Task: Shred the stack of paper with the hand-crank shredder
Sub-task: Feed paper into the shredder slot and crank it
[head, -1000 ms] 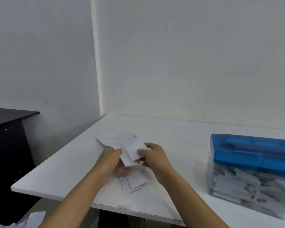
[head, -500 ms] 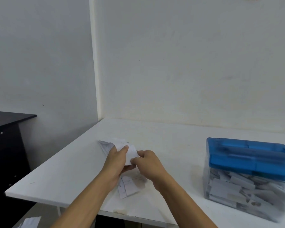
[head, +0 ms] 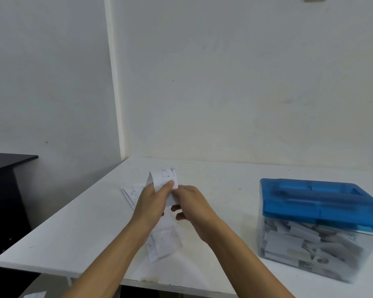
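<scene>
A small white paper slip [head: 165, 178] with faint print is bent over above the table. My left hand [head: 152, 202] pinches it from the left and my right hand [head: 191, 204] pinches its right edge. Under my hands lies a loose stack of similar slips [head: 165, 239], with more showing beside my left hand. The shredder [head: 318, 204], a blue lid on a clear bin full of paper strips, stands at the right. Its crank is not visible.
The white table [head: 78, 229] ends at a front edge near my forearms and meets the wall at the back. A dark cabinet [head: 2, 190] stands to the left. A scrap of paper [head: 34, 295] lies on the floor.
My hands have drawn closer together and folded the flat slip into an upright bend. The view has shifted slightly.
</scene>
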Motion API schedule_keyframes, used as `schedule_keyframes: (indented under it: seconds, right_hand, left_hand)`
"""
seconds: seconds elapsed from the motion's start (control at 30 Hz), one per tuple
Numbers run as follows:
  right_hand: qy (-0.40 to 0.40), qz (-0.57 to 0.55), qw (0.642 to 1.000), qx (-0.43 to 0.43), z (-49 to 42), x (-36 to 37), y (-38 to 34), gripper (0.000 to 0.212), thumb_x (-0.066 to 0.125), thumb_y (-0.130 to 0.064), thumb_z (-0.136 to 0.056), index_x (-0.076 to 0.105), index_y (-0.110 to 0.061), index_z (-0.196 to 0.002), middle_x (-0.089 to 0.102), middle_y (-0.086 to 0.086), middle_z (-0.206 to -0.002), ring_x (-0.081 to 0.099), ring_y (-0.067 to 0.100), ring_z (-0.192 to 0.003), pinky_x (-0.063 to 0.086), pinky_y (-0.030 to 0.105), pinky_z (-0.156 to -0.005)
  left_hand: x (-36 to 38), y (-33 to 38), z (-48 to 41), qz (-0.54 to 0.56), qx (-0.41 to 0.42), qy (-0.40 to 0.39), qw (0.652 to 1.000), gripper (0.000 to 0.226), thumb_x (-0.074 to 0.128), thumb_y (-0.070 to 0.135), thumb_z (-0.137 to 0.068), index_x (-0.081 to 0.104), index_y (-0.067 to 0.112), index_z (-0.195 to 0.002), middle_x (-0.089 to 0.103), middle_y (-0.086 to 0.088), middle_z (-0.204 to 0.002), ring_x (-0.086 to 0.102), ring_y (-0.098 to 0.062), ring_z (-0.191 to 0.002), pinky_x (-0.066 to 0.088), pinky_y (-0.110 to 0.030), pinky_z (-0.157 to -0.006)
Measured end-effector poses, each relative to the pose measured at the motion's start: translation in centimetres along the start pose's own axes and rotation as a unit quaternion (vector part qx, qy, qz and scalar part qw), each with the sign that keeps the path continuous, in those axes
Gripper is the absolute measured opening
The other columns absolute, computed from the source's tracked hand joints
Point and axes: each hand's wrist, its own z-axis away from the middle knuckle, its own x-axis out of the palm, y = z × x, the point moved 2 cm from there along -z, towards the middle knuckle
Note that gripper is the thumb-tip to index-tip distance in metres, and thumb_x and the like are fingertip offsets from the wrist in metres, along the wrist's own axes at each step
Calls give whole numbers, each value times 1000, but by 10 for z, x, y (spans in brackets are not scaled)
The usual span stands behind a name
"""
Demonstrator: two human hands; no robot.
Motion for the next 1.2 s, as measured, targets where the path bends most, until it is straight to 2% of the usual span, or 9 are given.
schedule_keyframes:
  seconds: [0.17, 0.33, 0.4, 0.5, 0.6, 0.73, 0.87, 1.0, 1.2]
  right_hand:
    - [9, 16, 999, -33, 8, -15, -20, 27, 43, -17, -100, 67, -9, -92, 65, 2, -87, 57, 15, -76, 46, 28, -66]
    - [64, 91, 991, -72, 22, -52, -54, 19, 58, -14, -94, 72, -12, -108, 74, 4, -96, 64, 13, -79, 50, 22, -60]
    - [89, 129, 984, -88, 31, -73, -67, 14, 62, -14, -92, 72, -14, -101, 75, 6, -94, 65, 13, -76, 52, 27, -63]
    - [136, 243, 954, -110, 42, -107, -86, 10, 63, -19, -91, 72, -14, -89, 73, 5, -85, 60, 13, -68, 53, 34, -67]
    - [178, 310, 927, -112, 56, -142, -100, 10, 63, -23, -92, 71, -18, -88, 71, 1, -81, 57, 11, -65, 46, 27, -60]
    - [209, 346, 910, -85, 72, -186, -100, 7, 64, -22, -95, 70, -20, -91, 64, -4, -74, 50, 8, -58, 39, 21, -56]
    - [230, 366, 900, -59, 84, -211, -84, 8, 67, -24, -94, 72, -21, -99, 71, -2, -87, 63, 13, -76, 51, 25, -69]
    - [220, 372, 901, -28, 89, -226, -64, 10, 69, -24, -93, 72, -22, -103, 73, -7, -92, 68, 12, -84, 51, 21, -70]
    - [220, 378, 899, -31, 92, -233, -53, 9, 68, -21, -94, 68, -24, -102, 69, -12, -90, 64, 7, -79, 44, 12, -63]
  left_hand:
    - [4, 14, 2, 52, 31, 10, 998, 15, 50, 35, -106, 64, 36, -105, 68, 3, -98, 62, -14, -84, 46, -29, -69]
    - [17, 41, 2, 81, 67, -33, 994, 31, 55, 36, -103, 63, 30, -133, 72, 2, -114, 67, -23, -103, 48, -30, -72]
    - [28, 59, 3, 81, 95, -59, 990, 33, 59, 38, -101, 65, 26, -131, 73, 1, -114, 68, -25, -105, 53, -33, -72]
    - [50, 86, 3, 74, 137, -93, 983, 35, 64, 42, -95, 70, 22, -123, 75, 2, -111, 71, -22, -103, 59, -48, -91]
    - [78, 105, -1, 42, 167, -132, 976, 29, 65, 28, -100, 69, 19, -127, 75, 1, -113, 70, -23, -105, 56, -51, -97]
    - [116, 117, -4, 7, 175, -175, 969, 40, 69, 16, -96, 63, 18, -135, 71, 0, -120, 68, -23, -108, 58, -45, -96]
    - [145, 119, 0, -18, 188, -215, 958, 48, 71, 10, -93, 60, 19, -140, 69, 1, -126, 66, -17, -111, 59, -34, -95]
    - [164, 110, 3, -40, 186, -245, 951, 47, 73, 7, -92, 63, 18, -136, 71, 3, -124, 68, -11, -107, 56, -16, -80]
    - [169, 101, 3, -45, 184, -248, 950, 44, 73, 6, -91, 65, 21, -132, 71, 13, -108, 68, -4, -99, 55, -13, -80]
